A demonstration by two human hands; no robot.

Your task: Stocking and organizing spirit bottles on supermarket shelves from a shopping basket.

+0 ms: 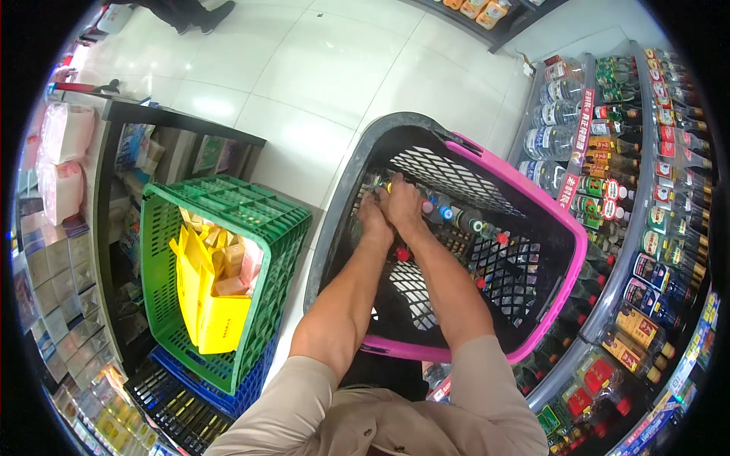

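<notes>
Both my arms reach down into a black plastic shopping basket with a pink rim (576,251). My left hand (372,214) and my right hand (403,204) are close together at the basket's far left end, over several bottles. The fingers of both hands are curled, and what they grip is mostly hidden. A small yellow spot shows beside the right fingers. To the right of my hands lie clear bottles with blue labels (449,213) and a bottle with a red cap (502,238). Below my wrists another red cap (402,254) shows.
Left of the basket stands a green crate (285,228) holding a yellow bag (199,296) and small boxes, on top of a blue crate (258,368). Curved shelves of bottles (551,140) line the right. A dark shelf unit (114,228) is at left. A person's shoe (219,17) shows far left.
</notes>
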